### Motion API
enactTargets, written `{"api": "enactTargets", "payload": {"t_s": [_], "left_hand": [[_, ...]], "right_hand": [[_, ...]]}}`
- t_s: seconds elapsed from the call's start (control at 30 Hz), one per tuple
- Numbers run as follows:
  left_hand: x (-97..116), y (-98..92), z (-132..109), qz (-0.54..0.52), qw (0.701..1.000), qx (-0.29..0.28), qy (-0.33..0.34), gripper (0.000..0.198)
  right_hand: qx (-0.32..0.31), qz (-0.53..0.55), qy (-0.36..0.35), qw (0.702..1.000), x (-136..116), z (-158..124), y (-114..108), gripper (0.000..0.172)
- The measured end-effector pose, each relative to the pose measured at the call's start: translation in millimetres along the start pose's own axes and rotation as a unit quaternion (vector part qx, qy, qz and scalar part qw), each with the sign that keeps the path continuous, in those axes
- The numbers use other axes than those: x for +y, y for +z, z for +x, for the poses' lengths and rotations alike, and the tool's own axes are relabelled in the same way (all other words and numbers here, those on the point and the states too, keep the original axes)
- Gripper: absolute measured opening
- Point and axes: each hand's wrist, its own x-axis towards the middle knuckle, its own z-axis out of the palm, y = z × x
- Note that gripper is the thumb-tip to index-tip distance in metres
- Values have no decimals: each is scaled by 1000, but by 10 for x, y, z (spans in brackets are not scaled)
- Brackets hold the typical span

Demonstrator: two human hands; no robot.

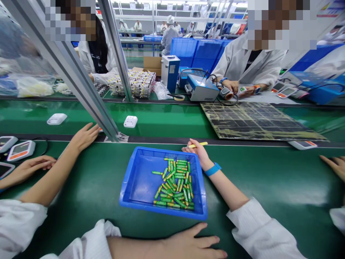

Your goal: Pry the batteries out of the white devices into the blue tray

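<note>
Fingers [192,148] of our right hand [198,154] were pinched almost closed on one yellow-green battery [198,145], holding it just above the far rim of a blue plastic tray [140,183], close to the far edge of the desk [269,187]. A blue wristband [212,169] circled that wrist. The tray sat near the middle of the desk, and a loose heap of green batteries [174,183] lay in its right half, with the tray's blue floor bare on the left. Our left hand [188,244] lay open and flat near the near edge of the desk, just below the tray, its fingers spread and holding nothing.

Toward the left edge of the desk, a co-worker's two hands [83,136] rested apart, the lower one beside some digital monitors [21,150]. Another co-worker's hand [334,165] came in at the right edge, and one more monitor [303,145] lay along the far edge on that side. Past the desk ran a green belt [167,122] with two white cases [130,121] on it, and a dark grid-marked mat [256,120] lay to their right. Farther on, a third person's hands [230,85] worked beside a blue-and-white machine [202,88].
</note>
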Motion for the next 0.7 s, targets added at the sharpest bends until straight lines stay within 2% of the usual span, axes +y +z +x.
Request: {"api": "enactTargets", "payload": {"t_s": [0.17, 0.3, 0.43, 0.7], "left_hand": [[40, 106, 1, -48, 998, 35, 26, 33], [58, 133, 4, -67, 996, 58, 16, 29], [56, 95, -2, -40, 999, 24, 9, 29], [56, 167, -14, -37, 998, 34, 47, 36]], "right_hand": [[6, 1, 4, 1000, -2, -4, 5, 34], [8, 1, 7, 1000, -8, -8, 14, 33], [15, 6, 10, 1000, -8, -8, 15, 32], [7, 8, 16, 1000, -2, 7, -12, 30]]}}
